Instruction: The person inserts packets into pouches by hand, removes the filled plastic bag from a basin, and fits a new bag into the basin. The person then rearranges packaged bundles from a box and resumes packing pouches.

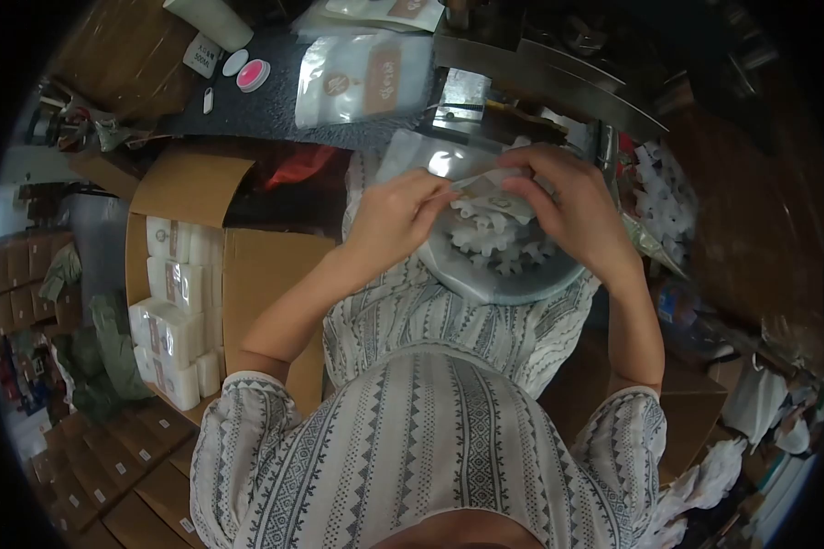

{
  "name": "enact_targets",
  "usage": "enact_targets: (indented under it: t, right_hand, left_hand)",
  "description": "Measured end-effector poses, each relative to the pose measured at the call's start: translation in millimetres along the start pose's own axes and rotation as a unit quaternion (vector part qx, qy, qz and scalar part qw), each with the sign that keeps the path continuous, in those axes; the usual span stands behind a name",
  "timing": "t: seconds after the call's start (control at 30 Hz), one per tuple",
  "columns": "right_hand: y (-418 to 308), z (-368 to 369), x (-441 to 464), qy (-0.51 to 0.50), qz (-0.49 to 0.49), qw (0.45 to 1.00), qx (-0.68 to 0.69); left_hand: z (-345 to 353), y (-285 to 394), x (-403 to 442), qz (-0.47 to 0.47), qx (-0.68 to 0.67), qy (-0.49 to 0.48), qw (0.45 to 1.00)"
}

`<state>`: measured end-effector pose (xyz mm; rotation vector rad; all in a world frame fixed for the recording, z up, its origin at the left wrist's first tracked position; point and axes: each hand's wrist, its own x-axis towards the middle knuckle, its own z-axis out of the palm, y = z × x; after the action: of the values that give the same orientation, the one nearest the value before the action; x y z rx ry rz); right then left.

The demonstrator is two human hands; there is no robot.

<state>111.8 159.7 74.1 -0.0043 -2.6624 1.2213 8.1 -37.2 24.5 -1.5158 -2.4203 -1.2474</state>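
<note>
My left hand (398, 215) pinches the left edge of a small clear plastic bag (494, 194) over my lap. At the bag's right side, my right hand (572, 206) grips its upper edge with thumb and fingers. Below the bag, white toothed pieces (499, 240) lie in a round, pale basin (485, 291) resting on my lap. Part of the basin is hidden behind my right hand. A larger clear plastic sheet or bag (417, 156) lies behind my left hand, at the basin's far side.
An open cardboard box (270, 274) with wrapped white packs (169, 334) stands at my left. Ahead, a dark work surface (275, 114) bears printed pouches (366, 80) and a pink round tin (253, 76). More white toothed pieces (664, 201) lie at the right.
</note>
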Motion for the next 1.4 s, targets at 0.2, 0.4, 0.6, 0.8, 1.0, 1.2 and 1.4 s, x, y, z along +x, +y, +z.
enact_targets:
  t: [0.2, 0.4, 0.6, 0.8, 1.0, 1.2, 1.4]
  right_hand:
    - [26.5, -30.2, -15.2, 0.106, 0.123, 0.982, -0.094]
    - [85.9, -53.2, -48.0, 0.058, 0.342, 0.828, -0.440]
    - [121.5, -49.8, -45.6, 0.093, 0.270, 0.862, -0.418]
    - [80.6, -57.1, -53.0, 0.156, 0.210, 0.912, -0.315]
    - [63.4, -60.4, -60.9, 0.188, 0.217, 0.936, -0.205]
    - [73.4, -44.0, -57.2, 0.125, 0.243, 0.950, -0.150]
    - [41.1, -37.7, -42.5, 0.245, 0.169, 0.947, -0.121]
  left_hand:
    - [46.9, -17.4, 42.4, -0.305, -0.319, -0.123, 0.889]
    - [62.3, -22.9, 59.2, -0.381, -0.468, -0.093, 0.792]
    - [15.5, -84.4, 59.9, -0.095, 0.139, 0.105, 0.980]
    - [2.2, -89.7, 6.6, -0.044, 0.248, 0.061, 0.966]
    - [-26.6, -64.6, -10.3, -0.075, 0.201, 0.143, 0.966]
    - [-20.4, -46.2, -8.4, -0.063, 0.207, 0.132, 0.967]
    - [-16.7, -22.7, -2.6, -0.058, 0.184, 0.132, 0.972]
